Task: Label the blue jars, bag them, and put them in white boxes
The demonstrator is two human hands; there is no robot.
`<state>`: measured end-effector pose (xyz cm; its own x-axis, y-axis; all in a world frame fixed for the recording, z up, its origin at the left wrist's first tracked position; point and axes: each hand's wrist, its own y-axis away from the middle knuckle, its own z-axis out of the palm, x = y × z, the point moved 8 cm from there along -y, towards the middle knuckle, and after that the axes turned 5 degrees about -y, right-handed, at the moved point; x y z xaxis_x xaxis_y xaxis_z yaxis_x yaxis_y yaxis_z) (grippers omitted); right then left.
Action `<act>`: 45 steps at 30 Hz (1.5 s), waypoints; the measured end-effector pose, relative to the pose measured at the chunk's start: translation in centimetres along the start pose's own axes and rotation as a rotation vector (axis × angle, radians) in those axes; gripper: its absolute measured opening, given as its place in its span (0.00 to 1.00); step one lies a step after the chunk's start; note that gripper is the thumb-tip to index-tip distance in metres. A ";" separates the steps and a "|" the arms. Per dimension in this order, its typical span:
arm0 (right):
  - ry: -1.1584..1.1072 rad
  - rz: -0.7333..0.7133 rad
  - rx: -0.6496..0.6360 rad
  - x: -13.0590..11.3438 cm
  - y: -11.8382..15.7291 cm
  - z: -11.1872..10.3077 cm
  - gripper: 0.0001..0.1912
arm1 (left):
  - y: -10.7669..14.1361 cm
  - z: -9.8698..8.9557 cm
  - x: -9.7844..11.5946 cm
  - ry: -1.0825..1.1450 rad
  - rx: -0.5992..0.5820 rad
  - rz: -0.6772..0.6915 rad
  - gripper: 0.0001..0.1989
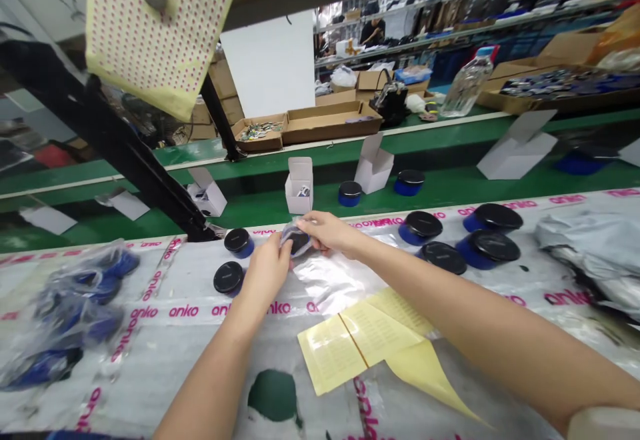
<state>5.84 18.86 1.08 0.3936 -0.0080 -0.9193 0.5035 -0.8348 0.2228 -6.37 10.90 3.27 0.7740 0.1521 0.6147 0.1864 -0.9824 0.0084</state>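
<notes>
Near the far edge of the table, both my hands meet around a small dark item in a clear plastic bag; its exact kind is partly hidden by fingers. My left hand is closed on its near left side. The fingers of my right hand pinch it from the right and above. Two blue jars with black lids, one of them a lidded jar, stand just left of my left hand. Below my right forearm lie yellow sticker sheets and a shiny clear plastic sheet.
More blue jars stand at the right, beside a grey plastic bag. Bagged blue jars lie at the left. White boxes with raised flaps, such as one box, stand on the green conveyor. A black post slants at the left.
</notes>
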 end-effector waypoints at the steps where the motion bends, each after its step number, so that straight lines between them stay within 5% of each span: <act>1: 0.032 -0.016 0.007 -0.3 0.2 -0.3 0.15 | -0.2 -0.2 0.0 0.001 0.008 0.005 0.12; 5: 0.236 -0.133 0.081 -2.4 1.3 -1.8 0.19 | -0.8 -1.9 -0.1 0.021 0.098 0.019 0.08; 10: 0.510 -0.286 0.063 -3.8 1.9 0.1 0.44 | -1.2 -2.1 0.0 0.193 0.158 0.093 0.12; 14: 0.647 -0.325 -0.001 -4.5 0.5 1.2 0.16 | -0.5 -1.8 -0.6 0.411 0.312 0.174 0.14; 17: 0.702 -0.358 0.098 -7.0 -1.2 -1.2 0.13 | 0.5 -1.9 -1.3 0.589 0.453 0.226 0.14; 22: 0.844 -0.474 0.404 -10.9 -4.2 -4.8 0.27 | 0.3 0.5 -0.3 0.463 0.242 0.309 0.10; 26: 0.985 -0.510 0.372 -10.1 -6.2 -2.7 0.31 | 0.2 1.6 -0.1 0.380 0.138 0.342 0.09; 36: 1.125 -0.567 0.371 -7.8 -6.4 -0.1 0.16 | -0.2 4.2 -0.3 0.262 -0.095 0.321 0.08; 45: 1.180 -0.649 0.317 -5.1 -5.7 2.9 0.24 | 0.0 4.2 0.2 0.122 -0.105 0.327 0.09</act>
<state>-1.22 22.04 3.53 0.6502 0.7594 0.0223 0.7128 -0.5996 -0.3638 -3.63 11.43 0.06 0.7034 -0.1798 0.6877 -0.1270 -0.9837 -0.1273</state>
